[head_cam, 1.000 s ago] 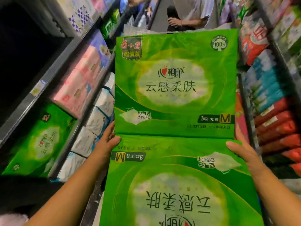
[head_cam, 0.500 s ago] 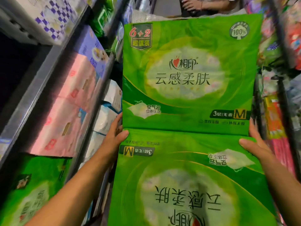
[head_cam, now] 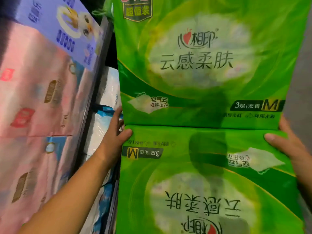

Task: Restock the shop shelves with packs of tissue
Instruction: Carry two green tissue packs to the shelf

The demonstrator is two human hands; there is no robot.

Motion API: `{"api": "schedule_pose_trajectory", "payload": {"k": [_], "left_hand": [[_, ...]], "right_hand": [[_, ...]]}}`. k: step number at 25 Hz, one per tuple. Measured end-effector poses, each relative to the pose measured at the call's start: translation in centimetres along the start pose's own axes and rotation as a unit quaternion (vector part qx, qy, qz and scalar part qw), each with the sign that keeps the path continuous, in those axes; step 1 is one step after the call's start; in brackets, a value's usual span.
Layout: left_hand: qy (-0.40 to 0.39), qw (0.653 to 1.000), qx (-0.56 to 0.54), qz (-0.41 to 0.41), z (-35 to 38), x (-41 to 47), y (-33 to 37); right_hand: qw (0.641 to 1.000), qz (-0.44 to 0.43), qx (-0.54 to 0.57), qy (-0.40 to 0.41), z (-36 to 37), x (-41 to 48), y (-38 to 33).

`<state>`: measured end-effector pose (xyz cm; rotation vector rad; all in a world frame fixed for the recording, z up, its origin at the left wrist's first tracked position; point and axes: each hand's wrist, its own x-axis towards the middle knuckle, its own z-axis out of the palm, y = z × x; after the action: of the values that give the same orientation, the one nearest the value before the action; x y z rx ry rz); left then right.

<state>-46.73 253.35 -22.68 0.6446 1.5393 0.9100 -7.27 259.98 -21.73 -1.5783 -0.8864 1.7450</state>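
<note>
**Two green tissue packs being held up beside the shelves**

At the far left, pink tissue packs are sitting stacked on the shelving, and a lavender pack printed with a cartoon bird is lying above them. A dark shelf rail is running down beside them. Just right of it, white-and-blue packs are showing through clear wrap (their print is too blurred to read).

The left hand is reaching up in front of those packs and grasping the green pair at its left edge. Its thumb is pressing on the front of the lower green pack at the top left corner, while its fingers are running up the side of the upper green pack.

The two packs are meeting edge to edge, the upper one showing its print upright and the lower one upside down. Together they are filling the middle and right of the view, held in the air just right of the shelf rail.

At the right edge, the right hand is gripping in the same way. Its thumb is lying on the lower pack's top right corner and its fingers are disappearing behind the upper pack's bottom right corner.
</note>
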Motion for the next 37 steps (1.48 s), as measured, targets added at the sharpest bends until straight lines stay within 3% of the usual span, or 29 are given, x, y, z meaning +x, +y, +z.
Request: {"api": "schedule_pose_trajectory", "payload": {"k": [5, 10, 14, 21, 25, 27, 29, 34, 37], "left_hand": [[-0.047, 0.999, 0.009, 0.01, -4.7, 9.2, -6.0], [-0.073, 0.997, -0.012, 0.021, -8.0, 14.4, -9.4], [-0.087, 0.996, 0.012, 0.024, -9.6, 16.5, -9.4], [-0.098, 0.994, 0.047, 0.006, -12.3, 18.1, -7.9], [-0.003, 0.976, 0.208, 0.06, -12.2, 15.6, -5.2], [0.032, 0.953, 0.289, 0.083, -11.4, 12.6, -3.4], [0.023, 0.926, 0.363, 0.098, -10.4, 9.1, -1.5], [-0.021, 0.811, 0.574, 0.111, -7.8, 0.2, 3.0], [-0.006, 0.781, 0.616, 0.103, -6.8, -6.0, 5.5]], "right_hand": [[0.998, -0.018, -0.058, 0.03, 4.5, 7.9, 6.9], [0.997, -0.008, -0.049, 0.057, 8.6, 11.1, 10.9], [0.995, -0.026, -0.001, 0.095, 11.1, 10.8, 12.3], [0.997, -0.03, 0.035, 0.056, 13.5, 12.5, 13.0], [0.993, 0.032, -0.07, 0.091, 12.2, 11.1, 11.6], [0.965, 0.035, -0.22, 0.138, 12.5, 8.7, 8.8], [0.927, -0.024, -0.348, 0.137, 13.1, 6.0, 5.3], [0.753, -0.062, -0.655, 0.005, 15.8, -1.3, -2.3], [0.677, -0.092, -0.728, -0.048, 17.3, -5.8, -6.4]]}}
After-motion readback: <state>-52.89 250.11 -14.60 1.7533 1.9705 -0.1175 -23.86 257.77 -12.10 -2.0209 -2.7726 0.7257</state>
